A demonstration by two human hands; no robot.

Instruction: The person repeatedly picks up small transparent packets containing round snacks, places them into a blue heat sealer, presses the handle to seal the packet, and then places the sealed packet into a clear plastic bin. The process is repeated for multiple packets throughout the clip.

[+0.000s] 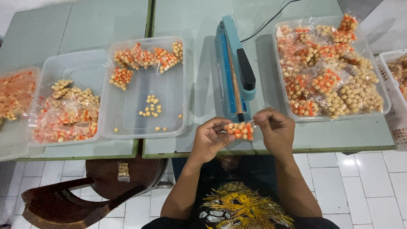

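Teal heat sealer (234,68), 3 clear tubs, wooden chair (85,195).

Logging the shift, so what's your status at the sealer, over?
Left hand and right hand both pinching one small clear snack packet. Packet held just short of the blue heat sealer. Nothing between them.

We see 2 bare hands, the left hand (208,139) and the right hand (275,129), with no gloves, rings or watch showing on them. Both forearms are uncovered up to where they leave the lower edge of the view, so no sleeves reach the wrists. We wear a black shirt (237,203) with a large printed design on the chest in yellow, gold and white, its shape only partly visible.
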